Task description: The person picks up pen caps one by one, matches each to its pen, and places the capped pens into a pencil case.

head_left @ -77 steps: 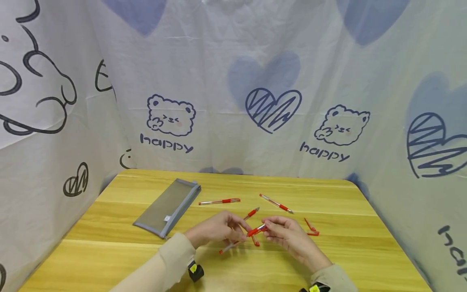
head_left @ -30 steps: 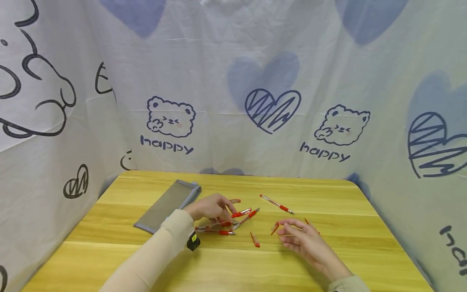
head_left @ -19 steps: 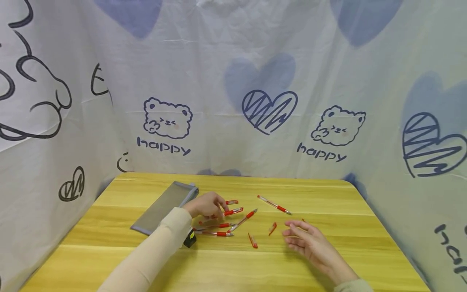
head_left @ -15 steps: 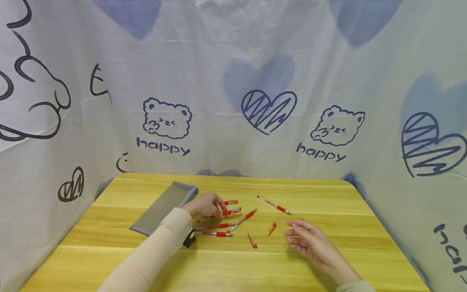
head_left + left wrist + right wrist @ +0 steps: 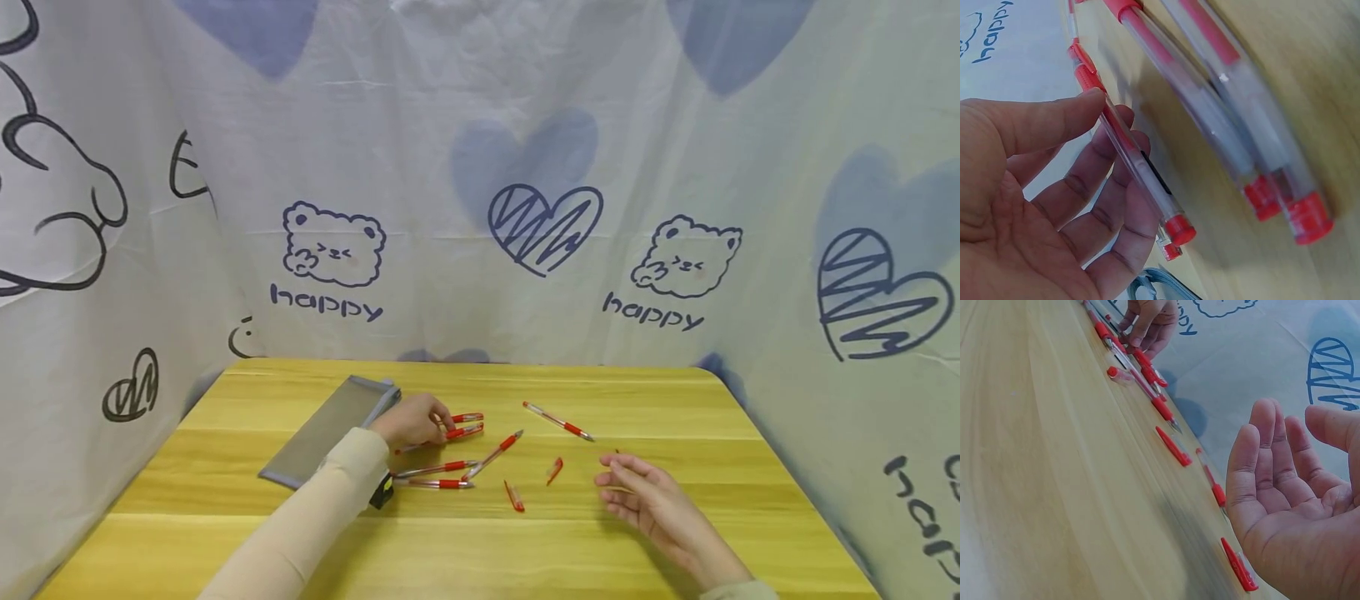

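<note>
My left hand (image 5: 415, 419) pinches a capped red gel pen (image 5: 1129, 140) between thumb and fingers, low over the table just right of the pouch. A second capped pen (image 5: 469, 417) lies right behind it, partly hidden by the hand. In front lie uncapped red gel pens, one (image 5: 441, 468) beside another (image 5: 442, 483), and a slanted one (image 5: 495, 454) with its tip pointing away. My right hand (image 5: 660, 512) hovers at the right with fingers loosely bent and nothing in them. Left of it are two loose red pen caps, one (image 5: 555, 471) farther back and one (image 5: 514, 495) nearer.
A grey mesh zip pouch (image 5: 318, 433) lies flat at the left, partly behind the left forearm. Farther back on the wooden table (image 5: 570, 542) is another uncapped pen (image 5: 558, 421). The right wrist view shows a further red cap (image 5: 1239, 565) near the right hand. Printed cloth (image 5: 427, 292) surrounds the table.
My hands, earlier together around a pen, have moved apart. The left carried the capped pen leftward, beside the other capped one. The right drew back rightward, leaving a cap on the table.
</note>
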Tool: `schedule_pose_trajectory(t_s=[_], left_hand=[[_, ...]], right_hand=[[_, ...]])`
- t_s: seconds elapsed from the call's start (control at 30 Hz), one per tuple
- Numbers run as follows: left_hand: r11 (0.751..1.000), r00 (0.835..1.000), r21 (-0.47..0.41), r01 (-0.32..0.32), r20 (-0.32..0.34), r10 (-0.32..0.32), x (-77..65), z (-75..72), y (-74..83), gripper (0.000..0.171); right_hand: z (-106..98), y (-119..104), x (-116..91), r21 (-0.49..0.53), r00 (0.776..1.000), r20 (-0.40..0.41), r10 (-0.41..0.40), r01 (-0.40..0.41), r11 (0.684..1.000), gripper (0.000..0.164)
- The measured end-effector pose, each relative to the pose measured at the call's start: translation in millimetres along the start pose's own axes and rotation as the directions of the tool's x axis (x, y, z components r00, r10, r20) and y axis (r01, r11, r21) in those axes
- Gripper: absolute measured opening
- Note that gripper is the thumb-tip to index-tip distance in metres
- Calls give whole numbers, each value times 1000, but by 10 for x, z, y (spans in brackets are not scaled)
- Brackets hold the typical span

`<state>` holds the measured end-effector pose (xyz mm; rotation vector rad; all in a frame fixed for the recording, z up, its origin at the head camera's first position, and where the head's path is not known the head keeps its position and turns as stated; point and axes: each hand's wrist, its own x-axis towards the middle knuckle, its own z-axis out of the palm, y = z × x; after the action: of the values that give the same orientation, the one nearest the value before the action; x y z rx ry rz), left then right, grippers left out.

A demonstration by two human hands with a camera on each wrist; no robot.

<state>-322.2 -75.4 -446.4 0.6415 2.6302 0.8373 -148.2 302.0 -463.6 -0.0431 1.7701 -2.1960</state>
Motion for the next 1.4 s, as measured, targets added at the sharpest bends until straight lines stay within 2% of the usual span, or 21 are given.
schedule_pose_trajectory(t_s=[0.2, 0.37, 0.5, 0.83, 1.03, 1.17, 1.4], left_hand=[[1000, 999, -28, 7, -39, -8, 9, -22, 37, 16], [999, 997, -41, -12, -79, 8, 5, -56, 89, 20], [999, 997, -42, -32, -78, 29, 14, -76, 115, 20], [990, 997, -115, -80, -18, 78, -6, -93, 122, 20], [966, 994, -249, -71, 61, 89, -62, -77, 122, 23], [938, 988, -339, -73, 102, 114, -159, -54, 82, 27], [939, 985, -324, -113, 91, 149, -394, -16, 16, 28]], right_hand=[[-61, -21, -45, 7, 1000, 5, -16, 16, 1000, 22], [-111, -36, -79, 6, 1000, -17, -14, 14, 1000, 22], [-148, -51, -110, 18, 999, -37, -10, 11, 1000, 22], [-216, -83, -183, 39, 999, -37, -27, 28, 999, 25], [-252, -100, -222, 38, 999, -38, -36, 37, 999, 27], [-238, -90, -221, 35, 997, -60, -38, 40, 999, 25], [-180, -14, -196, 35, 998, -53, -15, 17, 999, 23]])
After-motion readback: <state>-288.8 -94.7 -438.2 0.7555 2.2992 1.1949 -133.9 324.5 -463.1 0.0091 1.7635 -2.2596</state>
